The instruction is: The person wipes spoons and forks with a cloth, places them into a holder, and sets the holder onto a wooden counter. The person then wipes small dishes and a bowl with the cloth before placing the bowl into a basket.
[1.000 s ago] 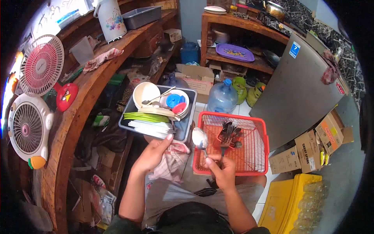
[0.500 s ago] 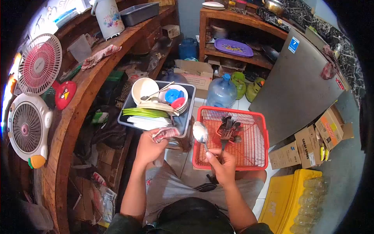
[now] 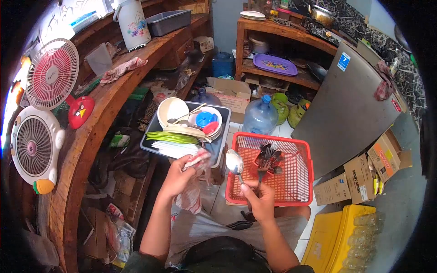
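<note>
My left hand [image 3: 178, 176] grips a red-and-white cloth [image 3: 190, 193], which hangs below the fingers, just in front of the grey tub [image 3: 221, 150]. That tub bears white bowls [image 3: 172, 112], green plates [image 3: 170, 137], white plates [image 3: 175, 148] and a blue lid [image 3: 203, 119]. Closed round the handle of a large metal spoon [image 3: 234, 161], my right hand [image 3: 260, 200] is at the near left side of the red basket [image 3: 298, 200]. A dark slotted utensil [image 3: 262, 172] also rises from beside the right fingers. Dark cutlery [image 3: 269, 154] stands in a small red holder inside the basket.
A water jug [image 3: 260, 117] and green gas cylinders [image 3: 298, 113] stand behind the basket. At right are a grey fridge [image 3: 346, 109], cardboard boxes [image 3: 357, 177] and a yellow crate [image 3: 325, 236]. Along the left curves a wooden counter [image 3: 98, 125] with two fans [image 3: 34, 148].
The left hand first closed and bunched the cloth near its fingers; now the cloth hangs down again below that hand. My right hand still holds the spoon in nearly the same place.
</note>
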